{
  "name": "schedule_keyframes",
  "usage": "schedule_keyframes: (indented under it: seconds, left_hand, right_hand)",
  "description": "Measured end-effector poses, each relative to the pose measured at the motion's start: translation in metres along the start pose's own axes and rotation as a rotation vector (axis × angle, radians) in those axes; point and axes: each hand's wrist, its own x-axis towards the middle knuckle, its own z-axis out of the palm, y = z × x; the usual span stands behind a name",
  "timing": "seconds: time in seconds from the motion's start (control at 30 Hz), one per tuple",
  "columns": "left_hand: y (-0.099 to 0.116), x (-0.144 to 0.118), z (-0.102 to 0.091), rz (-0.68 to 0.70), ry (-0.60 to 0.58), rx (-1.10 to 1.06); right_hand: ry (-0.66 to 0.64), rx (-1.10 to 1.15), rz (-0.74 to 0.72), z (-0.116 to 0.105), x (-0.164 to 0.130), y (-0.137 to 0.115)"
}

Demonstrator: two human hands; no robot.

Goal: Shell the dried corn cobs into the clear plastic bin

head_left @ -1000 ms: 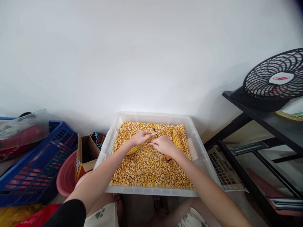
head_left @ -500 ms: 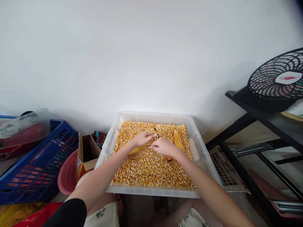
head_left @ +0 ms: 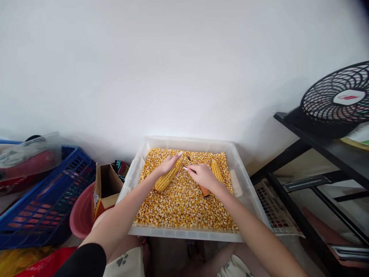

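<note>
left hand (head_left: 166, 166) gripped a kernel-covered corn cob (head_left: 167, 177) over loose kernels (head_left: 181, 207) filling the clear tray (head_left: 135, 169); right hand (head_left: 203, 175) closed on an orange-handled tool (head_left: 204, 190), its dark tip near the cob. this cob looked barely stripped, another whole cob (head_left: 216, 170) waiting beside; tool's working end hard to make out

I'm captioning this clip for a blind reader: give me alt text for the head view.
Over a clear plastic tray of loose corn kernels, the left hand holds a corn cob while the right hand grips an orange-handled tool beside it. A second cob lies behind the right hand.
</note>
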Motion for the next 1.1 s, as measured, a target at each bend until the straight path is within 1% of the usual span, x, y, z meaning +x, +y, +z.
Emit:
schedule_keyframes:
  seconds: [0.1, 0.23, 0.4, 0.47, 0.53, 0.6, 0.67, 0.73, 0.83, 0.9, 1.0, 1.1]
  left_hand:
    - [-0.002, 0.002, 0.002, -0.023, 0.049, 0.028]
    - [-0.004, 0.005, 0.002, -0.006, 0.112, 0.086]
    - [-0.003, 0.004, 0.002, -0.005, 0.11, 0.109]
    - [-0.002, 0.002, 0.003, 0.013, 0.102, 0.136]
    - [-0.002, 0.001, 0.005, 0.043, 0.07, 0.172]
    - [-0.002, 0.0, 0.006, 0.064, 0.04, 0.205]
    - [-0.002, 0.0, 0.008, 0.077, 0.045, 0.227]
    - [-0.002, 0.001, 0.01, 0.09, 0.066, 0.241]
    - [-0.002, 0.002, 0.01, 0.085, 0.078, 0.253]
    - [-0.002, 0.003, 0.009, 0.072, 0.077, 0.249]
    - [-0.002, 0.002, 0.007, 0.054, 0.06, 0.229]
    - [-0.002, 0.001, 0.006, 0.03, 0.014, 0.196]
  right_hand:
    - [0.0, -0.014, 0.0, 0.0, 0.001, 0.001]
    - [-0.012, -0.09, 0.0, 0.0, 0.001, -0.001]
    - [0.005, -0.233, 0.017, -0.001, -0.001, -0.012]
    - [0.01, -0.203, 0.023, 0.0, -0.002, -0.012]
    - [0.006, -0.11, 0.038, 0.002, -0.002, -0.01]
    - [-0.019, 0.006, 0.067, 0.004, -0.001, -0.006]
    - [-0.048, 0.064, 0.093, 0.005, -0.002, -0.004]
    - [-0.05, 0.002, 0.085, 0.006, -0.003, -0.005]
    - [-0.042, -0.216, 0.025, 0.005, -0.004, -0.008]
    - [-0.059, -0.3, -0.016, 0.002, -0.005, -0.009]
    - [-0.068, -0.295, -0.045, -0.002, -0.004, -0.008]
    - [-0.044, -0.27, -0.033, -0.006, -0.003, -0.008]
